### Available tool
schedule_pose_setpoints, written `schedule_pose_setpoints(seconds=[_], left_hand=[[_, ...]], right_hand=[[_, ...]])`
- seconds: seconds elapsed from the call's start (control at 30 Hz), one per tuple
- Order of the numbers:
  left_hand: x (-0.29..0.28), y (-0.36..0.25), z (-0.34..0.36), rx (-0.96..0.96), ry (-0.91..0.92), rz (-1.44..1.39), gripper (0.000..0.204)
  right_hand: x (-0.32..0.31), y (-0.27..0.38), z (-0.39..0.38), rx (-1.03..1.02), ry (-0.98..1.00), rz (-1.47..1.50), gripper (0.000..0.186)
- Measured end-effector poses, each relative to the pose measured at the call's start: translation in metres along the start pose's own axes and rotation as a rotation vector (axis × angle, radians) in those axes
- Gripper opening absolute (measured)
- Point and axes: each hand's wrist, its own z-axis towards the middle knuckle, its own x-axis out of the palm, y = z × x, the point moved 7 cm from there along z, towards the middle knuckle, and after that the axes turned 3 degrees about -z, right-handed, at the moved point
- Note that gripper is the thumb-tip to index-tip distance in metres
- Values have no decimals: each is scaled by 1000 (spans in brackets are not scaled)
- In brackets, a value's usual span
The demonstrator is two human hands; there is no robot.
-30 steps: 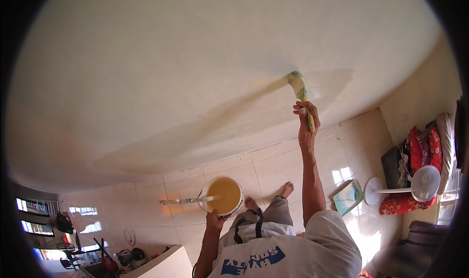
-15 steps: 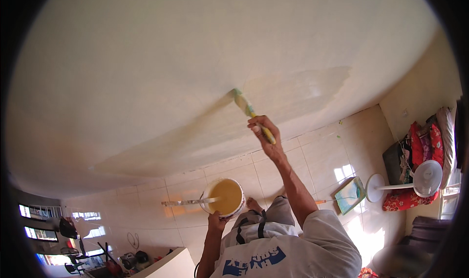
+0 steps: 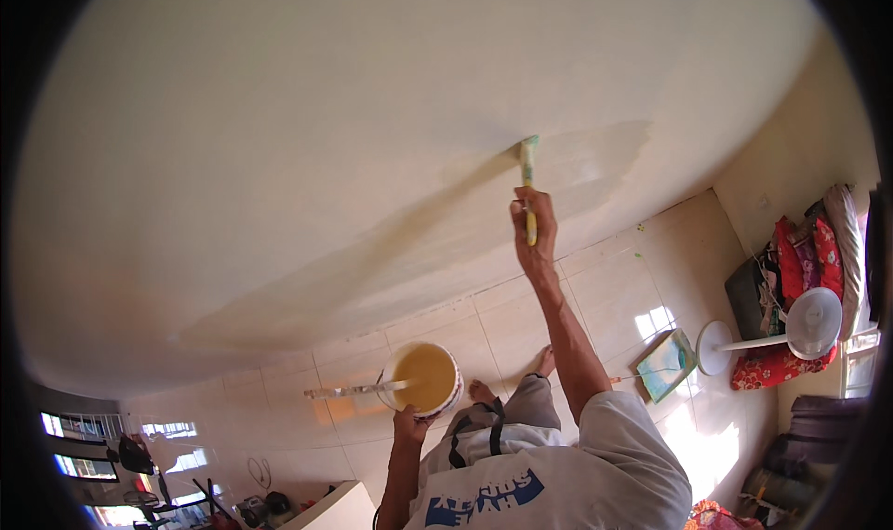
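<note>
My right hand is closed around the yellow-handled paintbrush, its greenish bristles against the pale wall. A damp-looking darker patch spreads around the brush, and a long shadow runs down-left from it. My left hand grips the rim of a white bucket holding creamy yellow liquid, low at the middle of the view. A paint-spattered stick lies across the bucket's left edge, one end in the liquid. My bare feet and grey trousers show below, on the tiled floor.
Right: a paint tray with roller, a white pedestal fan, red floral bedding by the corner and dark cushioned furniture. Lower left: a low partition, a dark cluster of household items and window openings.
My right hand and brush swept left and down, then came back rightward and up, ending left of where they started. The bucket in my left hand stays nearly in place.
</note>
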Motion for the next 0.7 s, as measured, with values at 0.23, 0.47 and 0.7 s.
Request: schedule_pose_setpoints(seconds=[0.23,0.47,0.7], left_hand=[[10,-3,-8,-4,12,84,68],[10,-2,-9,15,-18,120,65],[13,-1,-15,13,-46,126,63]], right_hand=[[35,31,-32,185,433,335,19],[-48,-60,26,332,190,485,38],[-87,-71,25,295,-46,320,33]])
